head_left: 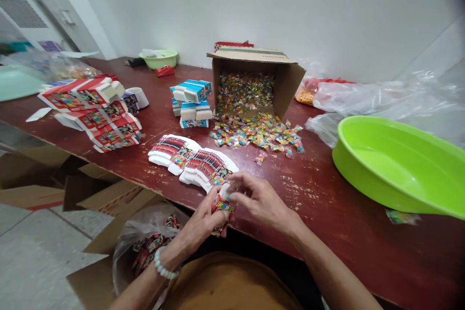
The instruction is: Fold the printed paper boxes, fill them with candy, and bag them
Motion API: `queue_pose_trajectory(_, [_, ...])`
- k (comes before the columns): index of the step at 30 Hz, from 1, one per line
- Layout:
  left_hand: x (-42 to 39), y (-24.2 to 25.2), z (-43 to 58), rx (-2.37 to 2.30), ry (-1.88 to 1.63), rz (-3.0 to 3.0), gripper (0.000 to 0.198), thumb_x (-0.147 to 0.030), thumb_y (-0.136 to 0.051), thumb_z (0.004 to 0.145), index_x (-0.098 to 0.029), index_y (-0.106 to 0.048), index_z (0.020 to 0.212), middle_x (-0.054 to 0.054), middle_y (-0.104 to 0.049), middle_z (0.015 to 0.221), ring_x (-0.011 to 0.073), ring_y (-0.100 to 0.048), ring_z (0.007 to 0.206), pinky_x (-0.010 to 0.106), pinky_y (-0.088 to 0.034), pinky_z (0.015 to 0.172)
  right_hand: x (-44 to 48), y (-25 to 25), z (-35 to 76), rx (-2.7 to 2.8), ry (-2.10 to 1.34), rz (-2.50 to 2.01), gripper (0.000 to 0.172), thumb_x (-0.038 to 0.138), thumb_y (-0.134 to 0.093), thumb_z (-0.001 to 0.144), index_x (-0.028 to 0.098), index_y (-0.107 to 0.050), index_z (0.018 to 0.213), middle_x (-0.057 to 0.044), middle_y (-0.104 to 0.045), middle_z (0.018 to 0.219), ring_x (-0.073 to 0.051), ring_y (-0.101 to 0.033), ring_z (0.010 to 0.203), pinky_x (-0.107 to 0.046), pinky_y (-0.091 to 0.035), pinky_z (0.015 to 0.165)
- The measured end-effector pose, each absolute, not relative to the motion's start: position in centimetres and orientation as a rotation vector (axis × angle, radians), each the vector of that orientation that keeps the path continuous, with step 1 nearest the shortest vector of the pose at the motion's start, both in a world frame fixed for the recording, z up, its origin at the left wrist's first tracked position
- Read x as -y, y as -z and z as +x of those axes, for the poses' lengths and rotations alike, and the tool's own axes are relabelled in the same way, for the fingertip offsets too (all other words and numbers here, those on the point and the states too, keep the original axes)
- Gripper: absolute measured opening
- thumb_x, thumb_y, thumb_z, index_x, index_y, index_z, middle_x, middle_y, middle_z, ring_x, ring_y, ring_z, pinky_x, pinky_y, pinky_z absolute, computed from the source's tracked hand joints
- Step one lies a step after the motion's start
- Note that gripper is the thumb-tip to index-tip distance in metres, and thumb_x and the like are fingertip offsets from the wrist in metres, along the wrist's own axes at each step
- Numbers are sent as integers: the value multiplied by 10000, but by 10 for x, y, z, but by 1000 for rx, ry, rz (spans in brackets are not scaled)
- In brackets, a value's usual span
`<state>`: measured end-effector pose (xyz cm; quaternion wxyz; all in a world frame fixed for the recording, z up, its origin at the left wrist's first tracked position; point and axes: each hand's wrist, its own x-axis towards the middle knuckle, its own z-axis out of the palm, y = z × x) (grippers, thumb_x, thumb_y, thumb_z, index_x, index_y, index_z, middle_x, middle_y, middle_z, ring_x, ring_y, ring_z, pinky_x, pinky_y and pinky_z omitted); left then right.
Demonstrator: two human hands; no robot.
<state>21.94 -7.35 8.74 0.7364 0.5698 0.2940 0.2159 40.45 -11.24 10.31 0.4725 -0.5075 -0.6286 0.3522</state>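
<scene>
My left hand (209,218) grips a small red and black printed candy box (222,206) by the table's front edge. At its top, the thumb and fingers of my right hand (254,196) close on the white end flap. Just beyond my hands, two fanned rows of flat red candy boxes (209,167) with white flaps lie on the table. Behind them spreads a heap of small wrapped candies (261,133). The heap spills from an open cardboard carton (290,87) lying on its side, with more candies inside. Whether the held box contains anything is hidden.
Bundled red boxes (105,121) and blue boxes (192,101) stand on the table (301,193). A green basin (385,169) sits at right, before clear plastic bags (363,97). Below left, a plastic-lined carton (127,232) holds filled-looking red packs. A tape dispenser (165,71) stands farther back.
</scene>
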Motion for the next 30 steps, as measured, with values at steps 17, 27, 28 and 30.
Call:
queue_pose_trajectory(17, [82, -79, 230, -767, -606, 908, 444, -526, -557, 862, -139, -671, 1047, 47, -671, 711, 145, -582, 550, 233, -480, 480, 110, -82, 382, 1108, -1164, -1231, 303, 317, -729, 763, 203, -622, 1023, -7, -643, 804, -133, -571, 609, -246, -478, 535])
queue_pose_trajectory(27, [82, -78, 228, -681, -699, 766, 448, -475, -557, 811, -128, -606, 1090, 23, -637, 598, 142, -553, 436, 236, -468, 417, 110, -77, 374, 649, -1658, -807, 470, 399, -812, 740, 172, -602, 1094, -11, -629, 676, -139, -585, 538, -263, -508, 504])
queue_pose_trajectory(28, [83, -77, 228, -677, -708, 747, 470, -477, -561, 803, -122, -597, 1109, 24, -638, 597, 141, -549, 428, 236, -463, 409, 110, -74, 375, 647, -1667, -796, 483, 390, -827, 723, 169, -607, 1093, -16, -635, 696, -134, -580, 539, -261, -507, 505])
queue_pose_trajectory(30, [84, -75, 229, -661, -735, 740, 483, -479, -573, 801, -118, -590, 1122, 28, -644, 618, 137, -545, 430, 231, -454, 402, 109, -68, 374, 687, -1654, -838, 497, 386, -833, 714, 178, -613, 1108, -10, -634, 702, -119, -551, 507, -254, -495, 487])
